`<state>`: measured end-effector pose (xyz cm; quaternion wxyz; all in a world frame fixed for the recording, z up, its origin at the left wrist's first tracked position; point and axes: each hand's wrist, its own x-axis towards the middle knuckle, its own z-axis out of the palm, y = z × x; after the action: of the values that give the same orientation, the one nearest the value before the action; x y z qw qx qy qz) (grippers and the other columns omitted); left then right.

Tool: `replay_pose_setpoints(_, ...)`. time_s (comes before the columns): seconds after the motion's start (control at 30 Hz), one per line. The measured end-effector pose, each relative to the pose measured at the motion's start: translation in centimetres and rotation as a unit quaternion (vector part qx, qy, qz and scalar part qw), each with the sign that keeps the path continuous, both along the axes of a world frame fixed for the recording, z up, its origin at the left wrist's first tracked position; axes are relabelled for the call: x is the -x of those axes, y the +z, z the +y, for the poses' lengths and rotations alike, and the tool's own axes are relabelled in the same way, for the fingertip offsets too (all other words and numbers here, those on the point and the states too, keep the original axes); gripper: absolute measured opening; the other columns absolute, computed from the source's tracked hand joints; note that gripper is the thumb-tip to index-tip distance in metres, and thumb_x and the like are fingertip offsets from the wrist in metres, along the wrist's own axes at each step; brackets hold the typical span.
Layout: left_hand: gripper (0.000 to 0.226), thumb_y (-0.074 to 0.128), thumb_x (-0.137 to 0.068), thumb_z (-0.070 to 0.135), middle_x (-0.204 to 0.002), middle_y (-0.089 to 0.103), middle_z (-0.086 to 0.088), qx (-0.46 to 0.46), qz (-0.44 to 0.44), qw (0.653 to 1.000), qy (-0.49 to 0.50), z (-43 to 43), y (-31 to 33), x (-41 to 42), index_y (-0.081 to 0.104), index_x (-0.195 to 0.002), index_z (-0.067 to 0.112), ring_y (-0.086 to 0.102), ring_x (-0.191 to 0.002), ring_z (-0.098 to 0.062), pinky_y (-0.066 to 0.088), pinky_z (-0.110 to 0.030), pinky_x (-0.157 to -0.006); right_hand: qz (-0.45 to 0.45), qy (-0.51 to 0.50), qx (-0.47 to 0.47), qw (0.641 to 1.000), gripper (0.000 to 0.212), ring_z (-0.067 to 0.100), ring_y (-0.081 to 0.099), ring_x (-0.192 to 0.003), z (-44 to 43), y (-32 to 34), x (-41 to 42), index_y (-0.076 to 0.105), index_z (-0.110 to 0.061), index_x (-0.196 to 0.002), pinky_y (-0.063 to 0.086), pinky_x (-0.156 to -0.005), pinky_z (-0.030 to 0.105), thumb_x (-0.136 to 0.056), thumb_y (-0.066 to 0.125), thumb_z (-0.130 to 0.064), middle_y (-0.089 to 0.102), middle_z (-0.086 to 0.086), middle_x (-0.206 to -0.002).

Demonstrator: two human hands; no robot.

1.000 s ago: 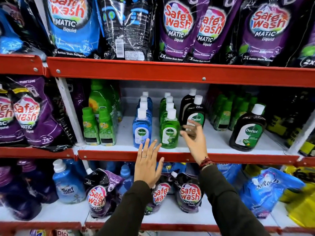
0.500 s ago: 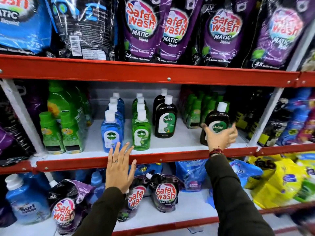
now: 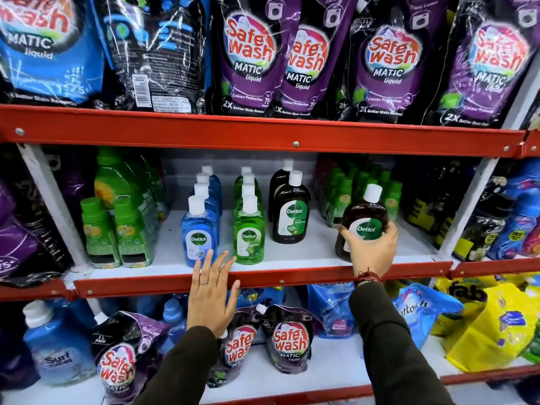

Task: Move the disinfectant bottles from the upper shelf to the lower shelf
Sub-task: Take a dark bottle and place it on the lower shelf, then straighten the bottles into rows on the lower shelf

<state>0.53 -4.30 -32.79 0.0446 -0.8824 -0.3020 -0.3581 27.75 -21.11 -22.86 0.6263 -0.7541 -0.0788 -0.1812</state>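
On the middle shelf (image 3: 318, 249) stand Dettol bottles in rows: blue ones (image 3: 198, 229), green ones (image 3: 249, 229) and dark brown ones (image 3: 290, 209), all with white caps. A separate dark brown Dettol bottle (image 3: 365, 217) stands tilted to their right, and my right hand (image 3: 372, 252) is closed around its lower part. My left hand (image 3: 211, 290) lies flat with fingers spread against the red shelf edge (image 3: 280, 280), just below the blue and green bottles, holding nothing. The lower shelf (image 3: 330, 363) shows white between pouches.
Safewash pouches (image 3: 248, 59) fill the top shelf. Small green bottles stand at the left (image 3: 117, 229) and behind at the right (image 3: 342, 194). Below are Safewash pouches (image 3: 287, 340), a Surf bottle (image 3: 55, 346), blue refill packs (image 3: 420, 311) and yellow bags (image 3: 491, 325).
My right hand went right from the middle brown bottles to the lone brown bottle and closed on it, tilting it. My left hand stayed on the shelf edge. The view shifted right.
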Motion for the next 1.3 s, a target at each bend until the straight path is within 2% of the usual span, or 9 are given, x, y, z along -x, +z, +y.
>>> replay_pose_setpoints(0.2, 0.056, 0.032, -0.101, 0.043, -0.161, 0.039, -0.004, 0.004, 0.011, 1.000, -0.001, 0.1, 0.1, 0.3, 0.043, -0.150, 0.017, 0.015, -0.157, -0.024, 0.005, -0.043, -0.129, -0.005, 0.074, 0.007, 0.997, 0.106, 0.023, 0.063, -0.112, 3.8, 0.6, 5.8, 0.048, -0.022, -0.128, 0.055, -0.093, 0.041, -0.040, 0.086, -0.067, 0.065, 0.002, -0.125)
replay_pose_setpoints(0.63, 0.056, 0.031, -0.102, 0.045, -0.163, 0.036, 0.000, 0.016, 0.030, 0.999, -0.015, 0.3, 0.4, 0.8, 0.039, -0.152, 0.020, 0.013, -0.157, -0.021, 0.008, -0.045, -0.127, 0.017, 0.139, 0.071, 0.988, 0.109, 0.025, 0.063, -0.113, 6.9, 1.2, 9.5, 0.044, -0.021, -0.124, 0.057, -0.090, 0.042, -0.037, 0.082, -0.075, 0.064, 0.002, -0.122)
replay_pose_setpoints(0.77, 0.049, 0.033, -0.103, 0.040, -0.161, 0.037, 0.004, 0.058, -0.038, 0.996, -0.056, -0.4, 1.1, 0.5, 0.040, -0.149, 0.027, 0.017, -0.156, -0.016, 0.005, -0.046, -0.128, 0.017, 0.167, 0.072, 0.983, 0.107, 0.022, 0.062, -0.113, 6.5, 0.9, 9.3, 0.043, -0.023, -0.125, 0.056, -0.091, 0.041, -0.040, 0.081, -0.077, 0.063, 0.000, -0.123)
replay_pose_setpoints(0.83, 0.046, 0.036, -0.102, 0.036, -0.158, 0.039, 0.004, 0.070, -0.081, 0.990, -0.095, -1.1, 2.2, -0.1, 0.040, -0.148, 0.027, 0.024, -0.153, -0.015, 0.011, -0.046, -0.127, 0.028, 0.195, 0.035, 0.980, 0.103, 0.017, 0.059, -0.118, 6.0, 0.5, 9.3, 0.043, -0.025, -0.131, 0.053, -0.097, 0.038, -0.049, 0.080, -0.075, 0.060, -0.002, -0.129)
replay_pose_setpoints(0.93, 0.050, 0.042, -0.102, 0.029, -0.158, 0.036, 0.002, 0.115, -0.125, 0.966, -0.193, -3.0, 5.0, -2.1, 0.036, -0.152, 0.022, 0.029, -0.149, -0.009, 0.021, -0.032, -0.125, 0.041, 0.222, -0.030, 0.974, 0.078, 0.016, 0.050, -0.133, 5.3, -0.5, 8.9, 0.042, -0.023, -0.143, 0.041, -0.113, 0.039, -0.081, 0.065, -0.064, 0.053, -0.002, -0.145)
replay_pose_setpoints(1.03, 0.057, 0.040, -0.105, 0.032, -0.164, 0.021, 0.008, 0.224, -0.143, 0.927, -0.264, -5.5, 7.4, -5.0, 0.021, -0.159, 0.023, 0.018, -0.151, 0.001, 0.013, -0.013, -0.121, 0.053, 0.214, -0.034, 0.975, 0.046, 0.028, 0.050, -0.135, 4.7, -1.2, 7.9, 0.048, -0.012, -0.143, 0.038, -0.113, 0.036, -0.101, 0.047, -0.032, 0.055, 0.012, -0.146)
replay_pose_setpoints(1.17, 0.070, 0.039, -0.106, 0.038, -0.170, -0.006, 0.004, 0.425, -0.153, 0.855, -0.255, -7.9, 9.0, -8.6, -0.003, -0.161, 0.020, -0.006, -0.153, -0.002, -0.001, -0.020, -0.120, 0.068, 0.239, 0.068, 0.966, 0.044, 0.033, 0.051, -0.135, 3.5, -1.5, 6.7, 0.054, -0.002, -0.138, 0.037, -0.114, 0.039, -0.096, 0.041, -0.004, 0.058, 0.019, -0.142)
replay_pose_setpoints(1.23, 0.075, 0.038, -0.106, 0.040, -0.170, -0.013, -0.002, 0.498, -0.147, 0.825, -0.224, -8.3, 9.5, -9.6, -0.009, -0.160, 0.017, -0.009, -0.155, -0.011, -0.002, -0.021, -0.115, 0.062, 0.260, 0.111, 0.957, 0.044, 0.033, 0.057, -0.128, 3.3, -1.6, 6.3, 0.060, -0.002, -0.131, 0.042, -0.110, 0.040, -0.090, 0.042, 0.002, 0.065, 0.019, -0.133)
replay_pose_setpoints(1.3, 0.077, 0.037, -0.106, 0.041, -0.170, -0.011, -0.005, 0.532, -0.144, 0.811, -0.197, -8.2, 9.6, -10.3, -0.010, -0.159, 0.013, -0.008, -0.157, -0.016, 0.000, -0.025, -0.120, 0.059, 0.273, 0.127, 0.952, 0.046, 0.031, 0.060, -0.124, 3.2, -1.6, 6.1, 0.063, -0.003, -0.127, 0.044, -0.108, 0.038, -0.087, 0.042, 0.004, 0.068, 0.016, -0.129)
